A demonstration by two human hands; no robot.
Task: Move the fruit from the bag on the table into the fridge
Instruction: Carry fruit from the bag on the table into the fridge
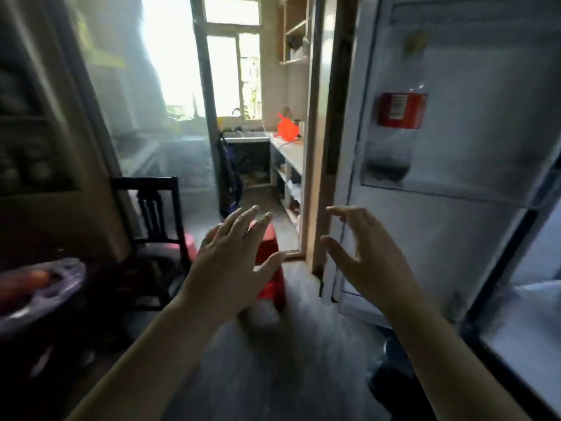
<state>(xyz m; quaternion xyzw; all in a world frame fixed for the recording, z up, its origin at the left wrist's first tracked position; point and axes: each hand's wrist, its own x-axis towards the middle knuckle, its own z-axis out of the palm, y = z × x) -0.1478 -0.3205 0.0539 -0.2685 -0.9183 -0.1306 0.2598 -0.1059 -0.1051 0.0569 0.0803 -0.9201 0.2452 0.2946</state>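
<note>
The fridge door (449, 141) stands open on the right, with a red-labelled bottle (402, 110) in its door shelf. The fridge's inside (522, 317) shows white at the far right edge. My left hand (233, 256) and my right hand (367, 256) are both raised in front of me with fingers spread, holding nothing. The right hand is just left of the door's edge. A blurred bag with a reddish fruit (39, 284) lies on the dark table (36, 344) at the far left. The whole view is motion-blurred.
A dark wooden chair (154, 214) stands left of centre. A red plastic stool (270, 268) sits on the floor behind my left hand. A doorway leads to a kitchen with a counter (288, 153) and an orange bag (287, 129).
</note>
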